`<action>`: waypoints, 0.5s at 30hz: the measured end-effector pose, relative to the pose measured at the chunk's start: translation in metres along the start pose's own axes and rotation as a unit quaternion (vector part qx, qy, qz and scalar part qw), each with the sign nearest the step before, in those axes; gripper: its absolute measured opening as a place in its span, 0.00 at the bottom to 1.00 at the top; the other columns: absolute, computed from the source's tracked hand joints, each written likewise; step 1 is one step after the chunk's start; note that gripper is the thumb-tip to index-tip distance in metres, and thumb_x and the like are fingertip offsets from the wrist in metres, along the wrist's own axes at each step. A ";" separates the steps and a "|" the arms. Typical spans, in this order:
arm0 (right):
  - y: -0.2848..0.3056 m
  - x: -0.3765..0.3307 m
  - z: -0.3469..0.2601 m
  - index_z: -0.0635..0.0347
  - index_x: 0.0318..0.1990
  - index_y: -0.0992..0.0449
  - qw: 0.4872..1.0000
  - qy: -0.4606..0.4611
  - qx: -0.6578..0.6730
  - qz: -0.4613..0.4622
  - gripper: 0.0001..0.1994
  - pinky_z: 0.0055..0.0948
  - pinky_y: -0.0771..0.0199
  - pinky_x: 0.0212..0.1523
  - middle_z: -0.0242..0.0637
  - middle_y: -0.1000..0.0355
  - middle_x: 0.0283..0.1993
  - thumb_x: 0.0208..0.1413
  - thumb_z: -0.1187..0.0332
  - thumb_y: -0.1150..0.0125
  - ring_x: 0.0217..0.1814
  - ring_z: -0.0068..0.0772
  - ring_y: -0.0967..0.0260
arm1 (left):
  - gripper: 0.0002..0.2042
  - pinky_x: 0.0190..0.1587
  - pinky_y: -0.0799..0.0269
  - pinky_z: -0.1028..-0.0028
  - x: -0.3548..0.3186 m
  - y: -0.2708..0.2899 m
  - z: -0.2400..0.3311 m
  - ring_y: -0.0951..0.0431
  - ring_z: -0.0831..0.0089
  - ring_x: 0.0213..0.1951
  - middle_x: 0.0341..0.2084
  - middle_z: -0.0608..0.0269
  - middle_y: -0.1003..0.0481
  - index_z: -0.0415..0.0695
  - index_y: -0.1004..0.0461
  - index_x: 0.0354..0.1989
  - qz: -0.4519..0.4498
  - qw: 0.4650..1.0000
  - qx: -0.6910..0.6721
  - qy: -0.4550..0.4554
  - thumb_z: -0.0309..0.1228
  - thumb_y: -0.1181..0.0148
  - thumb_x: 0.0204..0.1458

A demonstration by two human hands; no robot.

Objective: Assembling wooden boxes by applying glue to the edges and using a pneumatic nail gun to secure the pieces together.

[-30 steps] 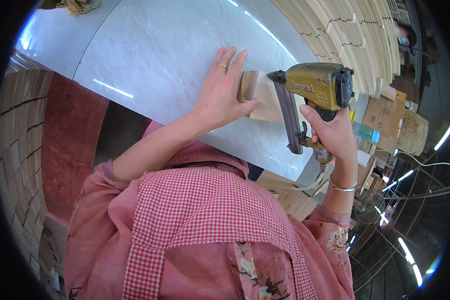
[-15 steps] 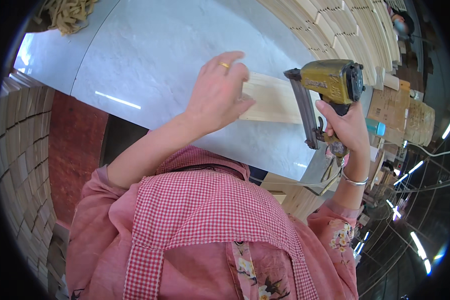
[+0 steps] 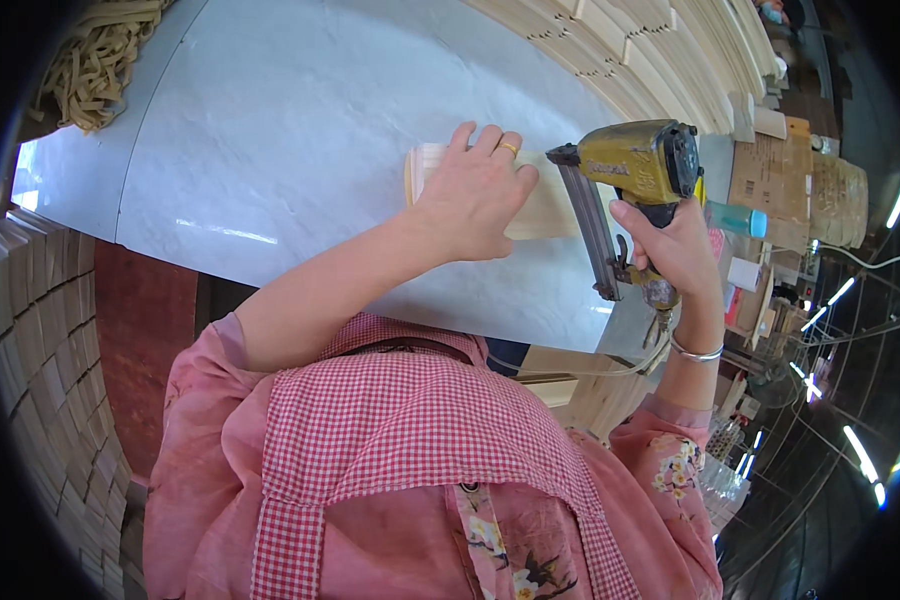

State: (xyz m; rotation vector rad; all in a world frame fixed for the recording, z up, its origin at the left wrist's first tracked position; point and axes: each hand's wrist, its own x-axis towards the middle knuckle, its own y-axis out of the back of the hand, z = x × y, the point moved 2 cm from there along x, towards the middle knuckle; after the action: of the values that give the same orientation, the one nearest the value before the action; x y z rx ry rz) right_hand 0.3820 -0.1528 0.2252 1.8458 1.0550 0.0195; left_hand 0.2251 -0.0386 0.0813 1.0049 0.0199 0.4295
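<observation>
A pale wooden board (image 3: 552, 212) lies on the light marbled tabletop (image 3: 300, 130). My left hand (image 3: 475, 195), with a gold ring, spans the board from above. Its fingers reach over the far edge, and the board's layered left end shows past the hand. In my right hand (image 3: 678, 250) is a gold-and-black nail gun (image 3: 625, 165), gripped by its handle. The gun's nose and long magazine are over the right part of the board, hiding some of it. Whether the nose touches the wood cannot be made out. An air hose fitting hangs below the handle.
Long stacks of pale wooden pieces (image 3: 630, 45) line the far right of the table. A heap of tan strips (image 3: 95, 75) sits at the far left. Stacked wood pieces (image 3: 50, 330) stand at left. Cardboard boxes (image 3: 770, 180) and a teal bottle (image 3: 738, 219) are at right.
My left hand has come down and settled across the board, nearer the nail gun. The board's left end now shows beyond the hand. The nail gun appears slightly farther left as the view shifts.
</observation>
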 end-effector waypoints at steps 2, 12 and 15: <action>-0.001 0.001 -0.001 0.72 0.45 0.24 1.000 -0.002 -0.006 -0.008 0.19 0.19 0.40 0.14 0.30 0.32 0.17 0.54 0.63 0.28 0.12 0.20 0.41 | 0.25 0.66 0.47 0.54 0.001 0.002 0.000 0.33 0.56 0.52 0.51 0.48 0.30 0.42 0.23 0.40 -0.004 1.000 -0.003 0.002 0.40 0.26 0.32; -0.002 0.003 0.002 0.72 0.46 0.24 1.000 -0.020 -0.014 -0.017 0.20 0.19 0.39 0.14 0.31 0.31 0.18 0.54 0.63 0.28 0.12 0.20 0.40 | 0.23 0.66 0.47 0.55 0.000 0.002 0.000 0.33 0.56 0.52 0.50 0.49 0.29 0.43 0.22 0.38 0.007 1.000 -0.002 0.003 0.41 0.27 0.32; 0.000 0.005 0.004 0.72 0.46 0.24 0.999 -0.033 -0.019 -0.016 0.20 0.20 0.39 0.14 0.32 0.31 0.18 0.54 0.64 0.28 0.12 0.20 0.40 | 0.23 0.66 0.47 0.55 0.000 0.001 0.000 0.33 0.56 0.52 0.50 0.49 0.29 0.43 0.22 0.38 0.011 1.000 0.002 0.000 0.41 0.27 0.32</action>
State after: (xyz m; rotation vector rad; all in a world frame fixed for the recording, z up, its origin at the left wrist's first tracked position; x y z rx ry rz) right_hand 0.3871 -0.1523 0.2204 1.7838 1.0303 -0.0396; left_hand 0.2246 -0.0387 0.0822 1.0101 0.0095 0.4484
